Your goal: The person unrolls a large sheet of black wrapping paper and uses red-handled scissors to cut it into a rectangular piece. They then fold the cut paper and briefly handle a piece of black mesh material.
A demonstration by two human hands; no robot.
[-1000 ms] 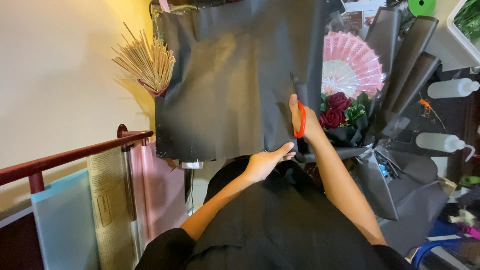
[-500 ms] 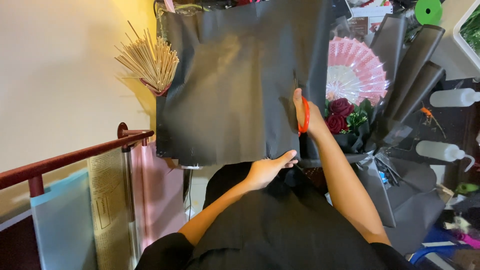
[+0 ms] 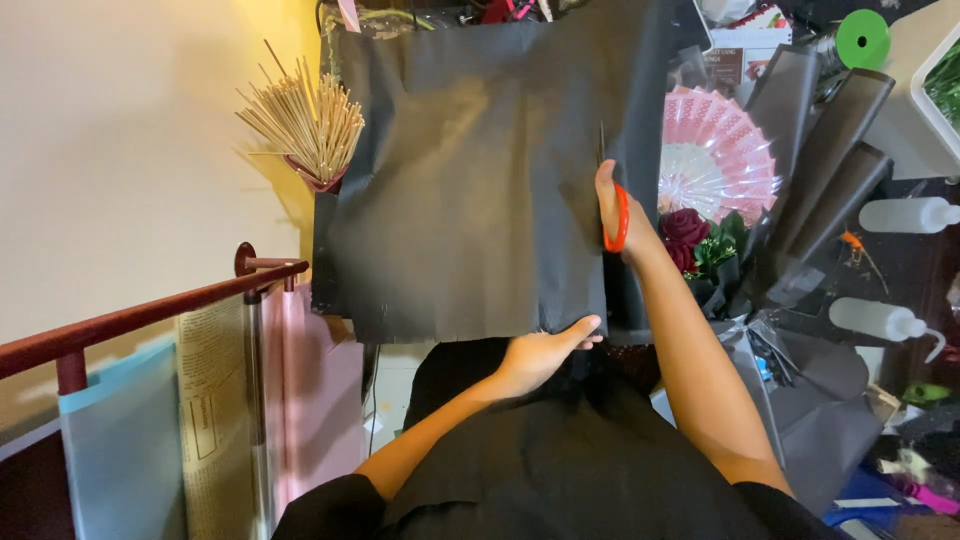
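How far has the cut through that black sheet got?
Done: the cut runs from the black sheet's near edge about halfway up. In hand: the right hand works the orange-handled scissors; the left hand holds the near edge. Left: the upper half is uncut.

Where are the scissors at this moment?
In the head view, the scissors are in the right hand, right of centre, cutting the black sheet beside the pink fan.

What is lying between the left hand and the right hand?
In the head view, only the black paper sheet spans between the left hand and right hand.
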